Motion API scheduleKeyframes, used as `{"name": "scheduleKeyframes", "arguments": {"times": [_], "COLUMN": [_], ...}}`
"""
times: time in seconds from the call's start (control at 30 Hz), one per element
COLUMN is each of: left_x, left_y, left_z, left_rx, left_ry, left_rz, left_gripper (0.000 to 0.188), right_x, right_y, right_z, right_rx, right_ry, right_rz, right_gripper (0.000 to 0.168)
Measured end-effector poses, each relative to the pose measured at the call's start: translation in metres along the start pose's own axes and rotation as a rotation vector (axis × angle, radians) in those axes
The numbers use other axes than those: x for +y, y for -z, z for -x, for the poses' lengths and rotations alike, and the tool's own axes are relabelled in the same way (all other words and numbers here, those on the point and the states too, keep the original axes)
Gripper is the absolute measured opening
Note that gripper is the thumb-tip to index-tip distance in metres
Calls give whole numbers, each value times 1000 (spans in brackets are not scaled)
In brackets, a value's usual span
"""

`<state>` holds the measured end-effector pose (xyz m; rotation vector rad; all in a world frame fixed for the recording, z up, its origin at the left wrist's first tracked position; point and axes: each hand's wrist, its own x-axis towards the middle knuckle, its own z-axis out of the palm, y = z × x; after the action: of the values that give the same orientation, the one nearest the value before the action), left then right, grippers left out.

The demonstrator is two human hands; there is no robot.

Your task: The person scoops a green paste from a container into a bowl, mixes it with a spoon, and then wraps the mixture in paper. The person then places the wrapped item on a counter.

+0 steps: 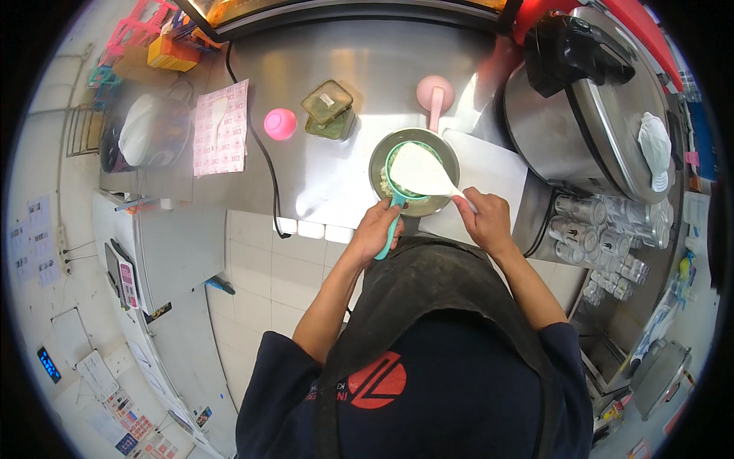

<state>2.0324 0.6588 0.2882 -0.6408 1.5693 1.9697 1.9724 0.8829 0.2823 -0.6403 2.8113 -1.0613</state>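
My left hand (378, 229) is closed round the handle of a teal-rimmed scoop or strainer (397, 202), whose round head lies inside a metal bowl (453, 166). In my right hand (486, 221) is the handle of a white rice paddle (421, 172). Its broad blade lies over the teal head and covers much of it. Pale, grainy food, perhaps rice, shows in the bowl beside the teal rim. A pink ladle (436, 96) rests on the steel counter just beyond the bowl, its handle towards it. Partly under the bowl is a white sheet or board (493, 178).
Left on the counter (321, 189) are a pink cup (280, 124), lidded plastic containers (328, 106), a black cable (265, 155) and patterned paper (221, 132) bearing a white spoon. At right stand a large metal cooker (562, 120) and stacked glass jars (579, 229). A glass-fronted case edges the back.
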Motion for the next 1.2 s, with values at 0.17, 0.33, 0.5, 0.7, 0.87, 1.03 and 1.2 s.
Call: {"name": "scheduleKeyframes", "arguments": {"times": [0.17, 0.33, 0.5, 0.7, 0.87, 1.03, 1.2], "left_x": [-4, -6, -3, -3, -3, -9, -11], "left_y": [1, 1, -3, -2, -3, -18, -32], "left_z": [-2, -10, -8, -9, -8, -13, -17], "left_rx": [13, 68, 133, 116, 67, 164, 262], "left_ry": [-13, -60, -95, -77, -37, -93, -132], "left_rz": [50, -15, -44, -28, 217, 247, 114], "left_gripper": [27, 27, 29, 30, 32, 30, 28], "right_x": [6, 7, -19, -13, 3, -14, -19], "right_y": [-7, -1, -9, 3, -12, -25, -35], "right_z": [-1, -5, 6, 3, 7, 17, 18], "right_rx": [-1, 8, -93, 9, 111, -59, -24], "right_ry": [-53, -357, -344, -323, -538, -656, -390], "right_rz": [-33, -563, -487, -507, -822, -1002, -647], "right_gripper": [29, 37, 44, 39, 39, 36, 41]}}
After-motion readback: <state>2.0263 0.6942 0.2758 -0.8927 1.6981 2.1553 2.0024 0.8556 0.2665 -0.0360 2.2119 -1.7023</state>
